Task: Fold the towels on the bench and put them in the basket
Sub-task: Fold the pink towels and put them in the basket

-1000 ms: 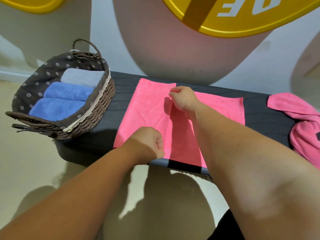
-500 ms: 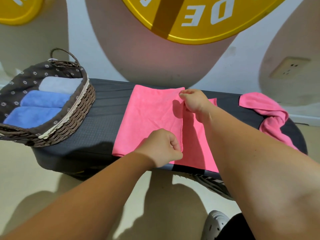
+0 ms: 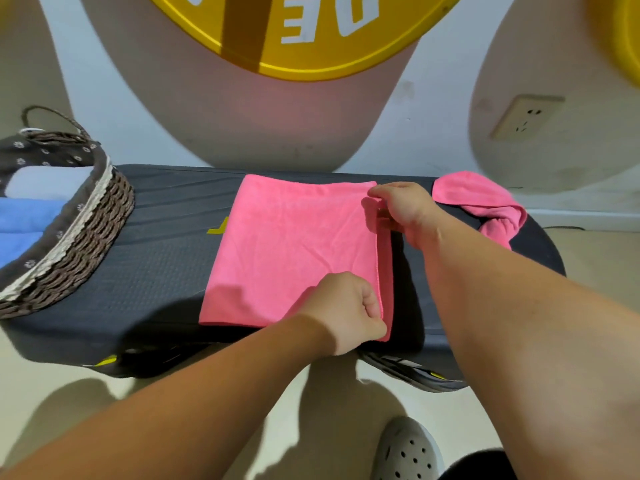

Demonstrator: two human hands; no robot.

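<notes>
Since half a second ago, both hands have carried the pink towel's [image 3: 294, 244] upper layer further right. It now covers almost all of the lower layer, leaving only a narrow strip showing along the right edge. The left hand [image 3: 349, 310] has its fingers curled tight and pinches the near right corner of that layer. The right hand [image 3: 405, 209] pinches the far right corner between thumb and bent fingers. The view has also swung right, so the basket [image 3: 86, 230] now sits partly cut off at the left edge.

The towel lies flat in the middle of the dark padded bench [image 3: 166, 258]. A second pink towel [image 3: 485, 206] lies crumpled at the bench's right end, well apart from the first. Behind the bench is a pale wall with a large yellow disc [image 3: 311, 36] bearing white letters, and a wall socket [image 3: 523, 116] far right. A grey perforated shoe [image 3: 405, 448] rests on the light floor near the bottom.

The woven basket stands on the bench's left end. Its dark flowered lining holds rolled blue towels [image 3: 20, 216], with a pale grey towel [image 3: 48, 181] on their far side.
</notes>
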